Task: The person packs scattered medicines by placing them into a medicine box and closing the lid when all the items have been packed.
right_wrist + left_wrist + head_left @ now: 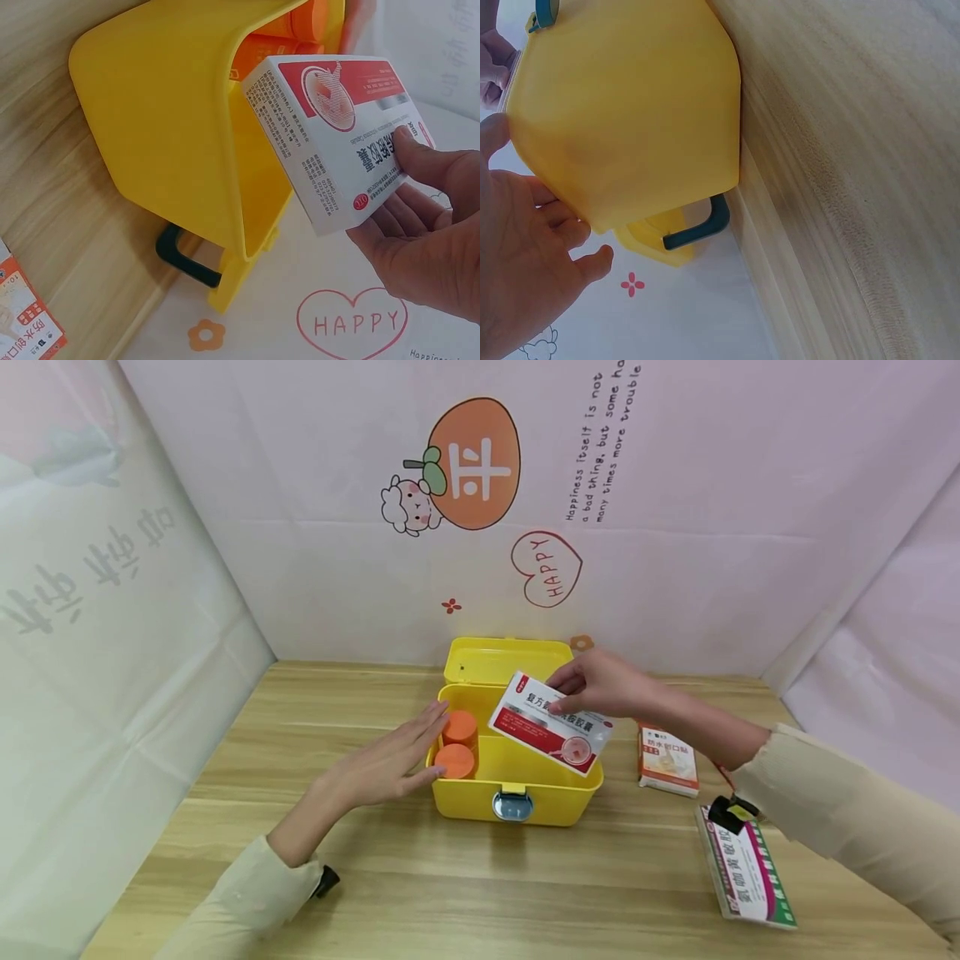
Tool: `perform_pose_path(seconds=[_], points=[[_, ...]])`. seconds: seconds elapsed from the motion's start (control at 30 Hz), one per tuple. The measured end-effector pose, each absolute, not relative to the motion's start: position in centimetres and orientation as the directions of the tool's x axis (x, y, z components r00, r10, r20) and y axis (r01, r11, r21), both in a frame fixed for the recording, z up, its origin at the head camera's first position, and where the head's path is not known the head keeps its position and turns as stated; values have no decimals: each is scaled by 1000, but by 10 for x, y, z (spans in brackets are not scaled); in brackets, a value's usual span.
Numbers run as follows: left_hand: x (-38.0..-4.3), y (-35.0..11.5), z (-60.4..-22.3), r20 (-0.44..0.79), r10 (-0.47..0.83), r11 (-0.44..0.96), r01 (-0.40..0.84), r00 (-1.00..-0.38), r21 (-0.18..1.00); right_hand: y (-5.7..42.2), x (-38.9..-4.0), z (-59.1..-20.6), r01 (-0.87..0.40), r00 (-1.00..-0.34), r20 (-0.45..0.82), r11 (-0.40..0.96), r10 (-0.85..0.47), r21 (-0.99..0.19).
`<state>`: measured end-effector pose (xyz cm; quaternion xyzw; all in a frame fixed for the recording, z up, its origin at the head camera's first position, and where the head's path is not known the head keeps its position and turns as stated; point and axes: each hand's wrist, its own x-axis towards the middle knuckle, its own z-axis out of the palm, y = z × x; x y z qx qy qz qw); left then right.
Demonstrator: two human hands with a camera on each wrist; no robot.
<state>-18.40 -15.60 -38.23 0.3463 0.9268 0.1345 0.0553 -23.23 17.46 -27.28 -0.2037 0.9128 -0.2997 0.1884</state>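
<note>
A yellow storage box (517,793) with its lid (510,658) swung back stands on the wooden table. Inside, at its left end, are two orange-capped bottles (461,727). My right hand (603,685) pinches a white and red medicine box (553,722) between thumb and fingers, tilted over the opening; the right wrist view shows this medicine box (337,135) at the yellow rim. At the left side of the storage box, my left hand (390,760) has its fingers extended along the rim, beside the bottles. The left wrist view shows that hand (536,247) against the yellow wall (637,112).
To the right of the storage box lies a small white and orange box (667,762). Nearer the front right is a white, green and magenta medicine box (746,868), partly beneath the right forearm in view. A printed cloth (360,585) hangs behind the table.
</note>
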Motion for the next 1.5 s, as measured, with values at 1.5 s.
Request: perform_pose_path(seconds=[1.5], points=[[-186, -157, -383, 19, 673, 711, 653, -739, 261, 139, -263, -290, -401, -708, -370, 774, -602, -491]])
